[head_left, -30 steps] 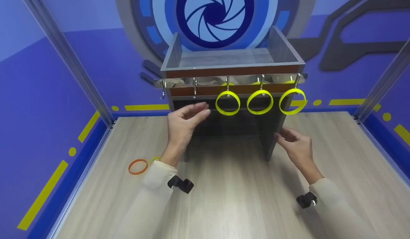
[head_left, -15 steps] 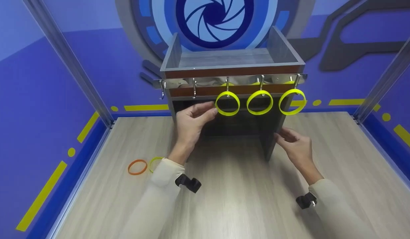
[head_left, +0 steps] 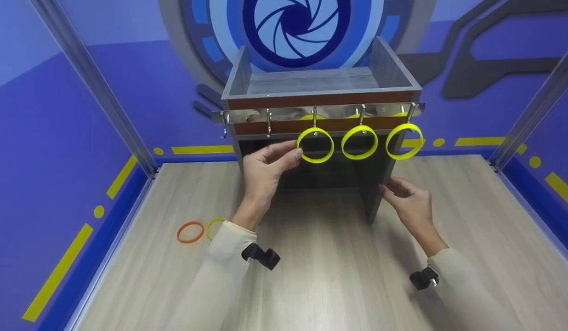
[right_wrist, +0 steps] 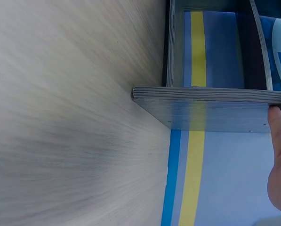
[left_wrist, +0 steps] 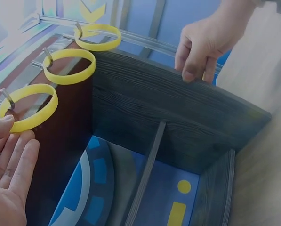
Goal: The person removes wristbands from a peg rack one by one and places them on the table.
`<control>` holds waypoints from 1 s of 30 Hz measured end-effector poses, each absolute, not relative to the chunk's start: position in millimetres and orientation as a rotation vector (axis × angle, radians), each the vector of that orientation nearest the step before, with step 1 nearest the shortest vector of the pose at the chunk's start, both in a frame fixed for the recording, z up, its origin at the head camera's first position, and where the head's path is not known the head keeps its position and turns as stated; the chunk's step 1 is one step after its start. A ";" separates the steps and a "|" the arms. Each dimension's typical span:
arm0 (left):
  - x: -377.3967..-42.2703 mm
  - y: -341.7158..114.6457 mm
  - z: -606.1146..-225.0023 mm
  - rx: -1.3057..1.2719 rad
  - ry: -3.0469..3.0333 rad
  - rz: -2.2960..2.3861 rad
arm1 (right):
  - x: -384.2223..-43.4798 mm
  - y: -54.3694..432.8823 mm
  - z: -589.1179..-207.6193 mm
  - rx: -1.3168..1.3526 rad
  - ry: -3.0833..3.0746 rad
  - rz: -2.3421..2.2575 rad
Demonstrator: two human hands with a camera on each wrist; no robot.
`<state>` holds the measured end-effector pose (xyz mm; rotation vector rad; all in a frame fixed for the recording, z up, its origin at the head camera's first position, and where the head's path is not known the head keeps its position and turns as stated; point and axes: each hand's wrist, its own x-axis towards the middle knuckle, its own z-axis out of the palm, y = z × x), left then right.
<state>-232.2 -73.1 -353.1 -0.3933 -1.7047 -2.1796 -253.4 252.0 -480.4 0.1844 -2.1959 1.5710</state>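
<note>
My left hand (head_left: 263, 172) pinches the left rim of a yellow silicone wristband (head_left: 315, 162) that hangs on a metal hook of the hook rail (head_left: 339, 111). In the left wrist view, the thumb lies on the band (left_wrist: 34, 123) with the fingers beneath it. Two more yellow wristbands, a middle one (head_left: 360, 157) and a right one (head_left: 405, 156), hang on the hooks to its right. My right hand (head_left: 411, 200) holds the front edge of the grey wooden shelf's right side panel (head_left: 376, 197); in the right wrist view only part of that hand shows, against the panel (right_wrist: 215, 110).
Two hooks at the left of the rail, an outer one (head_left: 225, 125) and an inner one (head_left: 269, 123), carry no bands. An orange wristband (head_left: 190, 232) and a yellow-green one (head_left: 214, 227), partly covered by the left sleeve, lie on the wooden table (head_left: 320, 276).
My left hand has moved right, from below the second hook to the third hook's yellow wristband, which now hangs slightly lower and tilted. My right hand has stayed at the panel.
</note>
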 end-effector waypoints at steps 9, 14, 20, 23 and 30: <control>-225.5 -73.5 -345.1 -0.323 -1.641 -2.278 | -253.9 252.5 -481.7 0.205 -2.184 1.587; -222.9 -74.8 -343.7 -0.299 -1.596 -2.327 | -254.5 252.0 -481.7 0.197 -2.197 1.568; -219.2 -78.8 -341.5 -0.296 -1.554 -2.355 | -253.8 252.3 -481.6 0.175 -2.215 1.560; -216.5 -83.3 -340.5 -0.298 -1.558 -2.343 | -254.1 252.5 -481.6 0.170 -2.217 1.554; -207.1 -98.8 -340.2 -0.285 -1.603 -2.282 | -254.4 252.3 -481.0 0.197 -2.199 1.559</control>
